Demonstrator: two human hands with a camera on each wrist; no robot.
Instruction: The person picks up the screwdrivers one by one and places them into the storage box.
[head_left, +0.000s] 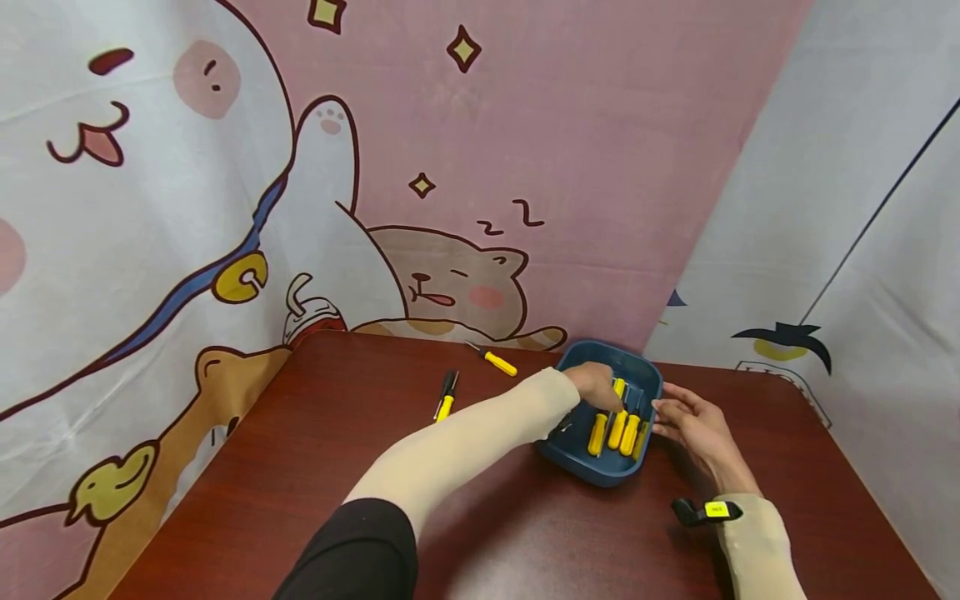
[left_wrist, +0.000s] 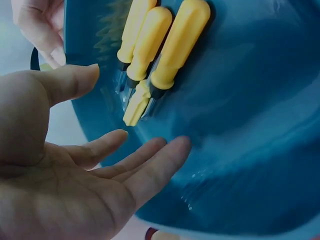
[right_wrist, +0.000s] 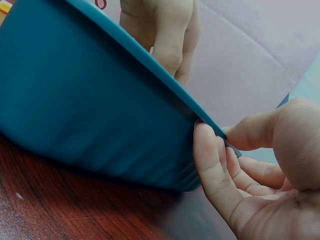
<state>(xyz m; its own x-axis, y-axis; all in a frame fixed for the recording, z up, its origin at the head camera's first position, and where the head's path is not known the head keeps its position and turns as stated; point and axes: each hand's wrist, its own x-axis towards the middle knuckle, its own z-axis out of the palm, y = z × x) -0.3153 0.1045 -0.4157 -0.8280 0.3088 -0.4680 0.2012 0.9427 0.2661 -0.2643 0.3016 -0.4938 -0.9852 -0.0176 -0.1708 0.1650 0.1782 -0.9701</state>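
Blue plastic bin (head_left: pixel 600 475) sits on the reddish-brown bench (head_left: pixel 525 521), at four o'clock from the centre of the head view. Yellow-handled screwdrivers (head_left: pixel 630 437) lie inside, toward the bin's five o'clock side. The left hand (head_left: pixel 596 385) reaches in over them, its fingers partly hidden from the head; the left wrist view reveals them spread, the grip released and empty, plus a short yellow piece (left_wrist: pixel 136 104) beside the metal shanks. At the bin's three o'clock wall is the right hand (head_left: pixel 693 425); the right wrist view shows its grip pinching the rim, thumb on the edge, a finger against the outer wall. Only the head view clearly shows a loose screwdriver (head_left: pixel 500 363) at ten o'clock from the bin and another yellow handle (head_left: pixel 446 407) at nine, beside the left sleeve (head_left: pixel 465 442).
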